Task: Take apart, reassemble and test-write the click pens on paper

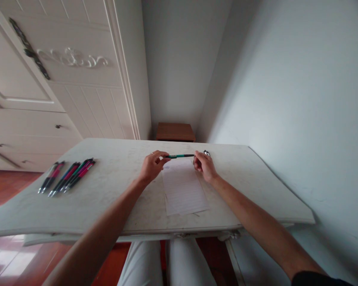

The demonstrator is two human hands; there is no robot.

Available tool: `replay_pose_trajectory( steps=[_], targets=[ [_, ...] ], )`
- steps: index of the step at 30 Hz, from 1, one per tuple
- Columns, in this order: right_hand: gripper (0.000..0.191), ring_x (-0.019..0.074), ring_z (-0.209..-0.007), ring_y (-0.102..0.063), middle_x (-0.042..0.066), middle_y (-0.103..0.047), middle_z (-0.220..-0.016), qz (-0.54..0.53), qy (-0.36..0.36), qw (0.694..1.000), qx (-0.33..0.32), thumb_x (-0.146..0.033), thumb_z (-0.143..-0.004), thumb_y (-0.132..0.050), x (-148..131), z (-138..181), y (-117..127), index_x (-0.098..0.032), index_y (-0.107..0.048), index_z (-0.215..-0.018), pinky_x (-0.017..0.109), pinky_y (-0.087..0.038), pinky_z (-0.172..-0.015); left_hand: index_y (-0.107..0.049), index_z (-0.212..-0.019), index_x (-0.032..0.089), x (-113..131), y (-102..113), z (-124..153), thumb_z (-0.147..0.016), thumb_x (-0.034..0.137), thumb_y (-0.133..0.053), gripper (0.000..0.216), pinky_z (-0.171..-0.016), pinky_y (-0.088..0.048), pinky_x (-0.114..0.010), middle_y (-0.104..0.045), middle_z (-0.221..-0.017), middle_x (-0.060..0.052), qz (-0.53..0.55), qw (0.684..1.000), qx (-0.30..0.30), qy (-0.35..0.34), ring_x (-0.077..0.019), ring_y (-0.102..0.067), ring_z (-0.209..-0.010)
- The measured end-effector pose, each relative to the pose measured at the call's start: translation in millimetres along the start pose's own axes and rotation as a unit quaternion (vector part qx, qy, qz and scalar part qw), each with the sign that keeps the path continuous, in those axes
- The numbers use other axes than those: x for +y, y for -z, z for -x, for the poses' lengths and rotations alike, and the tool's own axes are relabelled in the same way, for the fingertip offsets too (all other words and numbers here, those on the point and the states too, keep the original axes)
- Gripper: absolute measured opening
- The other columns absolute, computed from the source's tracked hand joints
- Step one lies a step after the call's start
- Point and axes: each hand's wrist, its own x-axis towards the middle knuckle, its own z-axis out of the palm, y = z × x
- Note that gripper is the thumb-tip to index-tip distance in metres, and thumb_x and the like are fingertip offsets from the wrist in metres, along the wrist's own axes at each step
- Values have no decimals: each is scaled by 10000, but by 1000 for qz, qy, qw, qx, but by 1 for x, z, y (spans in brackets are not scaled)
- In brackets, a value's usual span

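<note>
Pen (181,156): slim, green-and-black | left hand (152,166), right hand (205,166): pinching its opposite ends | paper (185,192): ruled, flat

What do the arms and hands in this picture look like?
The left grip is a bare hand with what looks like a thin, pale ring; the right grip is an ungloved hand. The left arm and right arm are uncovered except for a black fabric sleeve on the latter. No cables show.

dim, soft lt from l; glare on floor (19,258), shadow on r wall (286,99); wide-angle warp nr edges.
</note>
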Motion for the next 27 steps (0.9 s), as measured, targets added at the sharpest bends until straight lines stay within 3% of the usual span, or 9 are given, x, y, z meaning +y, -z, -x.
replay_pose_trajectory(
  steps=[6,14,16,19,23,25,27],
  targets=[
    [494,66,-390,-383,-25,-507,-479,16,5,1000,-18,-640,-730,-675,-2,3,-4,-185,-542,-591,194,-244,-337,-586,-645,172,11,5,2,-923,524,-443,471,-490,-395,-216,-541,-482,18,-23,999,-4,35,-107,-514,-429],
    [498,72,-405,-419,-21,-533,-494,24,6,999,-23,-653,-720,-677,-3,5,-6,-185,-548,-610,195,-259,-343,-477,-481,180,9,3,2,-931,626,-359,644,-489,-393,-211,-482,-388,-4,-12,996,-17,88,-104,-487,-404],
    [494,70,-401,-417,-24,-532,-493,21,3,1000,-23,-649,-717,-680,-3,5,-6,-184,-551,-613,196,-258,-343,-532,-536,167,5,2,3,-917,669,-336,660,-458,-392,-215,-534,-444,-19,20,993,-30,114,-108,-502,-400],
    [489,70,-394,-410,-24,-528,-486,19,2,1000,-16,-644,-715,-682,-2,3,-5,-185,-552,-610,201,-256,-340,-629,-815,138,1,2,4,-908,676,-351,613,-430,-402,-215,-663,-682,-56,76,989,-64,114,-111,-555,-434],
    [470,69,-391,-402,-26,-521,-485,1,8,1000,7,-623,-712,-695,0,0,-3,-188,-551,-609,201,-243,-335,-531,-1231,177,4,1,4,-810,571,-619,584,-454,-443,-212,-682,-1005,-83,90,990,-65,89,-109,-622,-513],
    [460,68,-392,-399,-28,-517,-486,-6,7,1000,12,-611,-713,-699,0,-1,-2,-190,-547,-607,201,-239,-335,-559,-1193,179,6,0,2,-758,507,-690,560,-462,-449,-214,-681,-985,-70,87,993,-40,76,-100,-611,-499],
    [460,68,-390,-392,-28,-514,-487,-6,2,1000,13,-610,-711,-698,1,-2,-1,-192,-541,-602,204,-237,-335,-631,-1024,171,6,0,0,-766,470,-679,398,-462,-442,-216,-682,-847,-37,78,995,-26,60,-93,-580,-467]
  ],
)
